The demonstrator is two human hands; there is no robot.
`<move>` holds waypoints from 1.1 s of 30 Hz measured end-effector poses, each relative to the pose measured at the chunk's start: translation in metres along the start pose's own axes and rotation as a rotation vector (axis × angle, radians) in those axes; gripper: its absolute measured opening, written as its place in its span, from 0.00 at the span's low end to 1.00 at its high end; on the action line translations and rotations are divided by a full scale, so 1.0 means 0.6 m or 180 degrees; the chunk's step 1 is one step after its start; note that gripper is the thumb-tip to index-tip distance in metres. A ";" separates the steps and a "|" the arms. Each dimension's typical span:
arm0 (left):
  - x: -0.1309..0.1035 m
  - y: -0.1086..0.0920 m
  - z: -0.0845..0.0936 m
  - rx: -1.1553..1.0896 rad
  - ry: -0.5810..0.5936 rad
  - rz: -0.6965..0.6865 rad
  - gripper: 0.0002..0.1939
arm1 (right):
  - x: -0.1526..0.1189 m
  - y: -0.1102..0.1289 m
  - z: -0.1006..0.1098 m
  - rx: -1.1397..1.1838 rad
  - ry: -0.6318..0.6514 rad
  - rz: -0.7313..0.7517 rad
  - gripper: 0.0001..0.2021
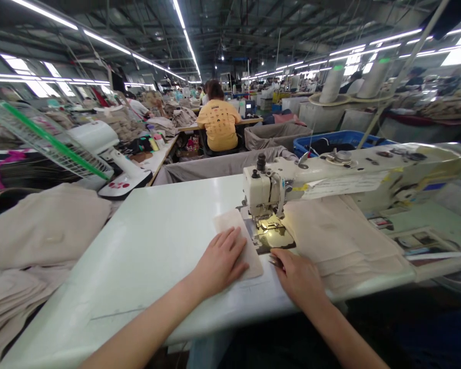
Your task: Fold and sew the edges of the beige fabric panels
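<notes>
My left hand (pixel 225 259) lies flat, fingers stretched out, on a small beige fabric piece (pixel 253 264) left of the needle area. The piece rests on the white table, its right edge beside the sewing machine's metal plate (pixel 274 238). Just in front of that plate, my right hand (pixel 301 277) is closed around small thread snips (pixel 275 261), with only the metal tips showing. Above the plate stands the head of the sewing machine (pixel 263 189), its lamp lighting the presser foot. Right of it, a stack of beige fabric pieces (pixel 338 241) lies under the machine arm.
More beige fabric (pixel 46 225) is piled at the left. A white fan with a wire guard (pixel 54 138) stands at the table's far left. Thread cones (pixel 332 84) and a blue basket (pixel 330 141) are behind the machine. A person in a yellow shirt (pixel 218 125) sits ahead.
</notes>
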State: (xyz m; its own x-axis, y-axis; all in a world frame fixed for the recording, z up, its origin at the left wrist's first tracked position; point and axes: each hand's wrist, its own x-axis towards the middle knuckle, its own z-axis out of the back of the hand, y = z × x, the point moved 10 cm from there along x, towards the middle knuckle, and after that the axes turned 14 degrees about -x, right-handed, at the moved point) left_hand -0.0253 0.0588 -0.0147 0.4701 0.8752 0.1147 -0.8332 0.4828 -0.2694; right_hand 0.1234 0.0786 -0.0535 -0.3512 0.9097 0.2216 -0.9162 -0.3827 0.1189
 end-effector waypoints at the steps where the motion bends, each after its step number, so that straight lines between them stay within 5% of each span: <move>1: -0.006 -0.013 0.003 -0.0039 0.0084 0.0023 0.27 | 0.000 0.001 0.000 0.0005 -0.0016 0.0018 0.15; 4: -0.010 -0.032 -0.012 -0.0047 0.0533 0.0149 0.21 | -0.004 0.007 0.002 0.0118 -0.0039 0.0141 0.16; 6: 0.004 -0.010 -0.017 0.0189 0.0552 0.0340 0.18 | -0.009 0.009 0.011 0.0306 -0.0089 0.0267 0.16; 11: 0.061 0.089 0.006 0.0594 -0.0350 0.0714 0.26 | -0.023 -0.061 0.086 0.0459 -0.0710 0.0015 0.14; 14: 0.079 0.099 0.000 0.0498 -0.0578 0.0424 0.24 | -0.028 -0.121 0.122 0.0162 -0.0715 -0.0223 0.10; 19: 0.075 0.094 -0.011 0.0231 -0.0611 0.0171 0.20 | -0.025 -0.131 0.097 -0.0243 0.0155 0.0435 0.12; 24: 0.072 0.102 -0.003 0.0027 -0.0740 0.0124 0.18 | -0.010 -0.146 0.081 0.0126 0.0184 0.0435 0.08; 29: 0.060 0.034 0.015 0.0060 -0.0782 -0.0285 0.13 | -0.010 -0.149 0.117 0.0281 -0.0299 0.0215 0.09; 33: 0.048 -0.089 0.032 -0.0754 -0.0785 -0.1372 0.23 | -0.043 -0.034 0.141 0.0008 -0.0345 0.0956 0.12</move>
State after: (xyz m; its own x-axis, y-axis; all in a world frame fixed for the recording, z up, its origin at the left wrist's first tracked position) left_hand 0.0272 0.0591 0.0211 0.6484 0.5948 0.4752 -0.4787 0.8039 -0.3530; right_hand 0.1674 0.0491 0.0202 -0.5833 0.7335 0.3489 -0.7741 -0.6321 0.0348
